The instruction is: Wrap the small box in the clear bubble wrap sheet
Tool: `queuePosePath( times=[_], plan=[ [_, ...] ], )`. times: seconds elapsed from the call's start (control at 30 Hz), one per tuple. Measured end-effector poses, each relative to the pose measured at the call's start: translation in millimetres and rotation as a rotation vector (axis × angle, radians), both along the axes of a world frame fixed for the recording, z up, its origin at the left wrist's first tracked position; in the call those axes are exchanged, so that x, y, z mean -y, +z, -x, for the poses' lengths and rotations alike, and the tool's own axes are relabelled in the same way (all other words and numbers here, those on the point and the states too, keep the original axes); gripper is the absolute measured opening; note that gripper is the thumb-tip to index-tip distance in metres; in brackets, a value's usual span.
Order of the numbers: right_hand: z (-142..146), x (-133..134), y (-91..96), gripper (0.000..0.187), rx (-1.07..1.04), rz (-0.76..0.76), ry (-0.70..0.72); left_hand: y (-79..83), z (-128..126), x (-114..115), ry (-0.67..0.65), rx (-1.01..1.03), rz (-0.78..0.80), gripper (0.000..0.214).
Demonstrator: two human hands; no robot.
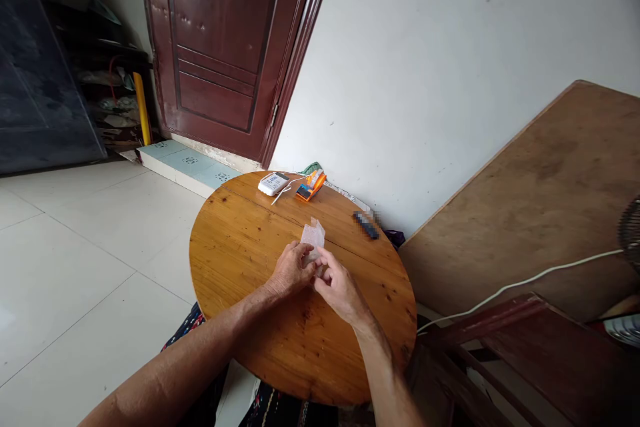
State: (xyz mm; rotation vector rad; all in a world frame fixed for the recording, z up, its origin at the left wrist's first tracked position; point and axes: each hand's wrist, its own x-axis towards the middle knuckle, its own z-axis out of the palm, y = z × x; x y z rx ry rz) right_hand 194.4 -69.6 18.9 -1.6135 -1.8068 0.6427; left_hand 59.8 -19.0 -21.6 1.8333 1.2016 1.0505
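Observation:
A thin, whitish, crinkled sheet [313, 235] lies over the middle of the round wooden table; whether it is paper or plastic film I cannot tell. Its far end sticks out beyond my fingers, and the near part is hidden under them. My left hand [294, 268] has its fingers curled on the sheet's near left side. From the right, my right hand [337, 280] pinches the near edge with thumb and bent fingers. The fingertips of both hands almost meet there.
On the round table [240, 240], a white device with a cord [273, 183] and an orange item [311, 185] stand at the far edge. A dark, partly blurred object [366, 225] lies to the right. A wooden chair [530, 320] is at the right, beside a brown board [550, 200].

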Motion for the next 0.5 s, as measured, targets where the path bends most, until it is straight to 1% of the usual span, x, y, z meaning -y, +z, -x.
queuePosePath(
  times=[0.07, 0.13, 0.2, 0.27, 0.33, 0.5],
  plan=[
    [-8, 0, -1.8, 0.057, -0.069, -0.01, -0.033, -3.0, -2, 0, -0.003, -0.007, -0.006, 0.04],
    [-15, -2, -5.2, 0.047, -0.103, -0.098, -0.118, -4.7, -2, 0, -0.009, -0.024, -0.025, 0.046],
    [-19, -6, -9.9, 0.041, -0.115, -0.182, -0.166, -4.6, -2, 2, -0.005, -0.065, -0.085, 0.048],
    [-20, -10, -15.0, 0.038, -0.117, -0.226, -0.167, -2.8, -1, 3, 0.0, -0.124, -0.169, 0.047],
    [-19, -14, -19.6, 0.037, -0.107, -0.248, -0.161, -0.4, 1, 4, -0.013, -0.171, -0.22, 0.048],
    [-15, -19, -26.0, 0.036, -0.071, -0.266, -0.141, 2.4, 3, 5, -0.049, -0.202, -0.205, 0.054]
  ],
)
